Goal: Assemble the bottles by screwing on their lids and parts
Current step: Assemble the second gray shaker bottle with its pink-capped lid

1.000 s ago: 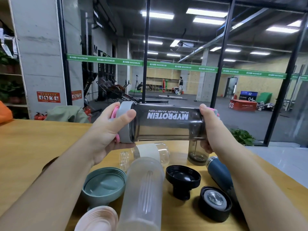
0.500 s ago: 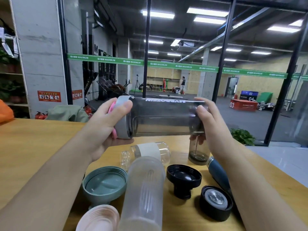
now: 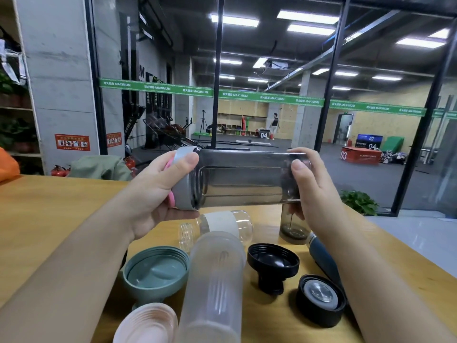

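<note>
I hold a smoky grey shaker bottle [image 3: 242, 179] sideways above the wooden table [image 3: 49, 206]. My left hand [image 3: 153, 194] grips its grey lid [image 3: 184, 179] with pink trim at the left end. My right hand [image 3: 309, 184] wraps the bottle's base at the right end. Below lie a frosted bottle [image 3: 215, 283], a clear bottle with a white band [image 3: 220, 225], a green lid [image 3: 155, 271], a black lid [image 3: 273, 263], a black cap with a metal centre [image 3: 320, 298], a pink lid [image 3: 146, 325] and a dark blue bottle [image 3: 324, 256].
A small smoky grey cup [image 3: 291, 229] stands behind my right hand. A glass wall [image 3: 247, 70] rises past the table's far edge, with a potted plant [image 3: 358, 201] on the floor at the right. An orange object [image 3: 7, 164] sits at the far left.
The shaker bottle has turned in my hands: its white lettering rolled up and out of sight. The bottle also rose a little. The parts on the table have not moved.
</note>
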`<state>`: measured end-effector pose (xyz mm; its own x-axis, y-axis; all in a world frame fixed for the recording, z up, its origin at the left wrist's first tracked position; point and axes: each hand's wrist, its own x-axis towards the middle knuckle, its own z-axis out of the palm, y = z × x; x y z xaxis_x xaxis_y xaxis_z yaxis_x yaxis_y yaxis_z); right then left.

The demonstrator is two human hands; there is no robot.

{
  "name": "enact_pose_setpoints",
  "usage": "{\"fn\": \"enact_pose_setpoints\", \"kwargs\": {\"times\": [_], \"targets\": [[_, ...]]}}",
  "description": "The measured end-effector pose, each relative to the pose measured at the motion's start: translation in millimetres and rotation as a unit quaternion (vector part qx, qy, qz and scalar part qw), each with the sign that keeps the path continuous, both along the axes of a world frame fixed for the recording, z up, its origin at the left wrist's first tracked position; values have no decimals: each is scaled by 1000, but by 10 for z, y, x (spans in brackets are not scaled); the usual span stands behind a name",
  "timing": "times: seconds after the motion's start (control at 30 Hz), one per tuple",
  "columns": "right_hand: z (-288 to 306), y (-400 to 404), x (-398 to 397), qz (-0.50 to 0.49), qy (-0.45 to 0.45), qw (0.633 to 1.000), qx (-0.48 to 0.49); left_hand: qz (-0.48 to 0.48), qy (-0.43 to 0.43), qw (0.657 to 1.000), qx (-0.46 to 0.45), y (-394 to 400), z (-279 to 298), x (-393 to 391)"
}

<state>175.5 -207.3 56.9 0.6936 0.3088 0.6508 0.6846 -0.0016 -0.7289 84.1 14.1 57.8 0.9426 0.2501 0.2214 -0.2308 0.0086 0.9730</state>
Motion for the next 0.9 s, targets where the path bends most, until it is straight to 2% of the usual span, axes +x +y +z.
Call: {"fn": "enact_pose_setpoints", "kwargs": {"times": [0.17,0.27,0.37,0.47,0.67,0.8,0.9], "targets": [[57,-4,15,-48,58,996,-49,2,-28,1000,4,17,-28,22],[84,42,120,-67,155,985,-32,18,-59,998,16,26,-37,13],[81,26,127,-39,293,955,-37,40,-107,990,79,19,-42,-12],[41,-46,103,-13,340,938,-67,43,-137,983,116,-24,-13,-67],[62,-21,75,26,293,955,-37,79,-131,982,111,-34,-12,-43],[90,36,49,13,216,976,-22,71,-90,993,37,29,-23,2],[97,37,-1,23,115,993,-2,41,-45,998,-9,22,-20,25]]}}
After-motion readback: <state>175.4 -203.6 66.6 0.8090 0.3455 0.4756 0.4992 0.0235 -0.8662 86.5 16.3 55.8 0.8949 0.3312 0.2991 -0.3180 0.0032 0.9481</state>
